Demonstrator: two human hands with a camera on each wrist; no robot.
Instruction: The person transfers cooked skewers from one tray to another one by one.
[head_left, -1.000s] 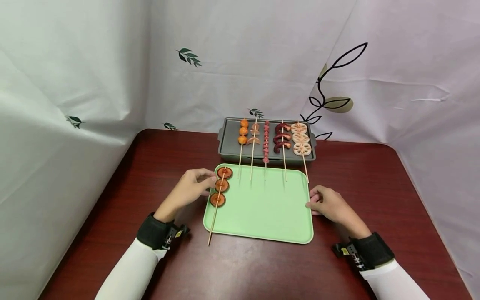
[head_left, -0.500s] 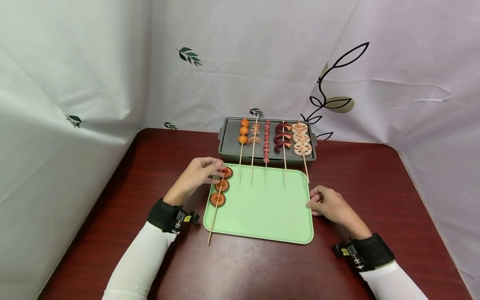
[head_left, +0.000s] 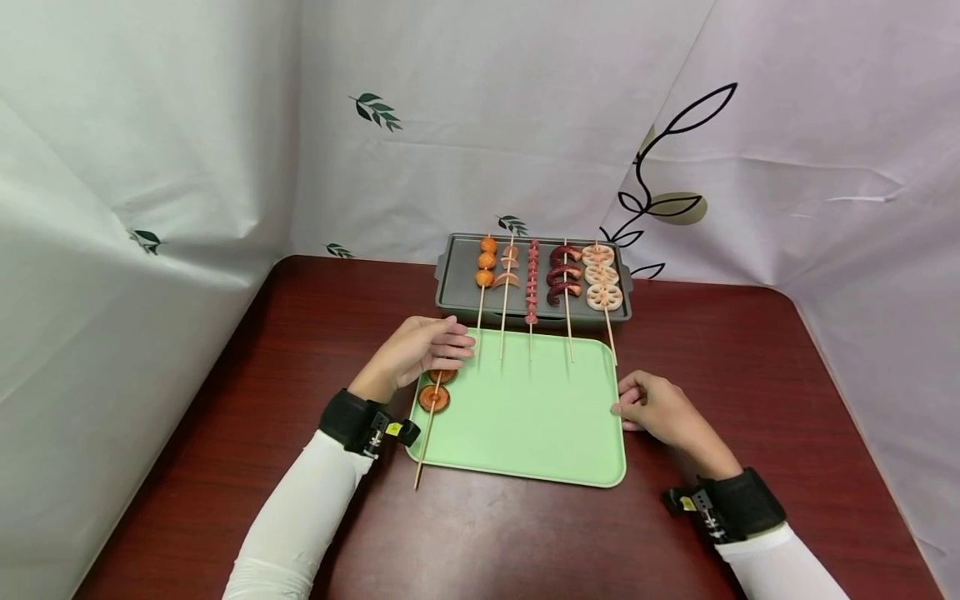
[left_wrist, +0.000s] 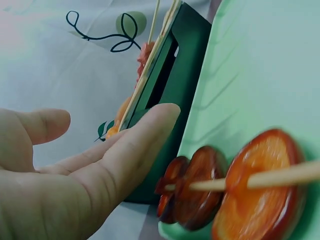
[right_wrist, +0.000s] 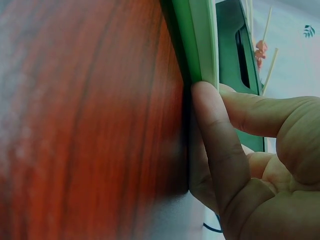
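Note:
A light green tray [head_left: 540, 417] lies on the table. Along its left side is a skewer of brown, mushroom-like round slices [head_left: 434, 399], its stick reaching past the front rim. My left hand [head_left: 422, 350] is over the tray's back left corner, fingers extended and thumb apart, covering the farthest slice in the head view. Nothing is between those fingers in the left wrist view, where the slices [left_wrist: 265, 185] appear beside the hand [left_wrist: 95, 185]. My right hand [head_left: 656, 404] pinches the tray's right rim between thumb and fingers; the right wrist view shows that rim [right_wrist: 202, 45] up close.
Behind the tray stands a dark grey grill pan [head_left: 465, 292]. It bears skewers of orange balls [head_left: 486, 261], pale curved pieces [head_left: 507, 281], small pink pieces [head_left: 532, 283], dark red tentacles [head_left: 564, 275] and lotus root slices [head_left: 604, 297]. Their sticks overhang the tray's back edge. Pale curtains surround the table [head_left: 360, 292].
My left hand has moved from beside the slices to the back and right, over the tray's corner, its fingers straightening. The right hand, tray and skewers have stayed put.

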